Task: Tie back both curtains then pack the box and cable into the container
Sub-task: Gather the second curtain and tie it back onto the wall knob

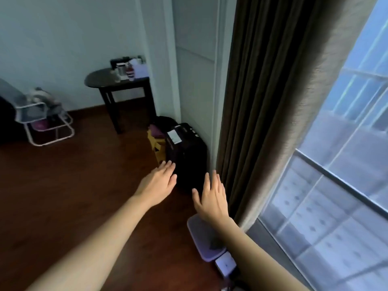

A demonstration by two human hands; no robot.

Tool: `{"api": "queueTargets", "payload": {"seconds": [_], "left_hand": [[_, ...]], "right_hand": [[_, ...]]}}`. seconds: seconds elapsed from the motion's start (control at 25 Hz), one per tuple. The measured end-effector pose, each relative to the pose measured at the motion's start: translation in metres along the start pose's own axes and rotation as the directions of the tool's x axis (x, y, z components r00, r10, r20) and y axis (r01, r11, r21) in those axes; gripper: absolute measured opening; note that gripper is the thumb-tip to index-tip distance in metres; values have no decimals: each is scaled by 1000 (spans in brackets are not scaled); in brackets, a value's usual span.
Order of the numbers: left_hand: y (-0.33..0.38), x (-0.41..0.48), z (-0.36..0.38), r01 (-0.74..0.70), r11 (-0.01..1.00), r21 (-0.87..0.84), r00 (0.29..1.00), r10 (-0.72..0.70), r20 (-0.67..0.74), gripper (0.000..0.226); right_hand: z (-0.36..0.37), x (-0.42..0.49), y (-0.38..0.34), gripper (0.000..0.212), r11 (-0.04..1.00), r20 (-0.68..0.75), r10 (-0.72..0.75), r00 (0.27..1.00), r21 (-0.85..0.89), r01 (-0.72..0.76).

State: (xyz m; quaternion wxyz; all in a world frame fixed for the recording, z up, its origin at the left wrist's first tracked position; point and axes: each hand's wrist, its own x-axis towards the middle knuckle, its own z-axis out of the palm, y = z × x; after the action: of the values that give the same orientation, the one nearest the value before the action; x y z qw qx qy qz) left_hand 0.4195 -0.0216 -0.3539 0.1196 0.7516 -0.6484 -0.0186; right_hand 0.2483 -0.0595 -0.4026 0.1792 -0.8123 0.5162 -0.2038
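The curtain [273, 101] hangs loose and is not yet tied. The purple container [201, 238] stands at the curtain's foot. Just left of the curtain, the left hand [158, 183] and right hand [212, 200] are flat and empty. They should gather all the folds before tying. The white box [225, 265] also lies at the curtain's foot.

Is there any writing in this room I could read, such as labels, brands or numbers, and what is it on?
No text here is legible.
White sticker on the dark suitcase: print too blurred to read.
Small white box on the floor: one dark mark, too small to read.
Bottles on the side table: labels too small to read.
Yellow carton beside the suitcase: dark marks, unreadable.
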Motion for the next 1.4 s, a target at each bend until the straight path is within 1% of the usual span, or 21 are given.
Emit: {"api": "queueTargets", "payload": {"seconds": [0.08, 0.2, 0.28, 0.36, 0.44, 0.52, 0.6, 0.72, 0.8, 0.88, 1.0, 1.12, 1.16, 1.2, 1.28, 1.32, 1.4], "left_hand": [[-8, 34, -3, -77, 996, -44, 997, 77, -2, 51], [-16, 93, -5, -198, 972, -126, 980, 198, -16, 50], [-13, 134, -6, -282, 945, -167, 959, 276, -60, 48], [-7, 174, -9, -354, 913, -203, 934, 337, -114, 47], [1, 210, -14, -375, 891, -256, 927, 363, -94, 49], [9, 246, -19, -420, 853, -309, 906, 415, -87, 50], [18, 279, -30, -498, 793, -350, 866, 478, -150, 48], [34, 321, -59, -661, 672, -333, 750, 568, -339, 45], [48, 350, -83, -717, 596, -360, 696, 587, -414, 42], [61, 376, -105, -760, 516, -395, 649, 623, -436, 37], [78, 401, -131, -825, 373, -424, 553, 688, -470, 34], [88, 414, -142, -834, 274, -478, 506, 725, -467, 38], [92, 418, -143, -832, 260, -490, 499, 738, -455, 41], [94, 422, -140, -830, 256, -495, 493, 752, -437, 45], [98, 430, -127, -831, 264, -490, 476, 794, -379, 52], [98, 434, -119, -829, 271, -490, 467, 817, -338, 54], [94, 439, -102, -827, 269, -493, 429, 869, -245, 55]], "right_hand": [[3, 20, -5, 86, 998, -20, 60, 998, -30, -61], [7, 63, -12, 69, 990, -56, 123, 991, -69, -127], [7, 97, -11, 68, 982, -126, 164, 978, -75, -174], [7, 131, -8, 73, 976, -214, 183, 960, -80, -204], [0, 159, -8, 77, 969, -254, 208, 945, -78, -234], [-13, 189, -11, 74, 963, -284, 242, 928, -50, -266], [-32, 211, -18, 70, 962, -348, 247, 904, -26, -272], [-63, 241, -34, 72, 971, -468, 180, 865, -54, -231], [-84, 265, -42, 73, 961, -543, 168, 823, -96, -260], [-105, 288, -52, 74, 943, -622, 173, 763, -120, -311], [-130, 309, -63, 73, 916, -731, 162, 663, -139, -377], [-149, 314, -76, 68, 900, -804, 171, 570, -109, -423], [-155, 316, -78, 68, 889, -809, 195, 554, -93, -449], [-158, 317, -78, 68, 873, -798, 236, 555, -76, -481], [-156, 318, -71, 70, 847, -746, 321, 583, -49, -529], [-150, 317, -65, 71, 843, -716, 348, 605, -44, -537], [-127, 310, -50, 73, 841, -646, 382, 661, -52, -538]]}}
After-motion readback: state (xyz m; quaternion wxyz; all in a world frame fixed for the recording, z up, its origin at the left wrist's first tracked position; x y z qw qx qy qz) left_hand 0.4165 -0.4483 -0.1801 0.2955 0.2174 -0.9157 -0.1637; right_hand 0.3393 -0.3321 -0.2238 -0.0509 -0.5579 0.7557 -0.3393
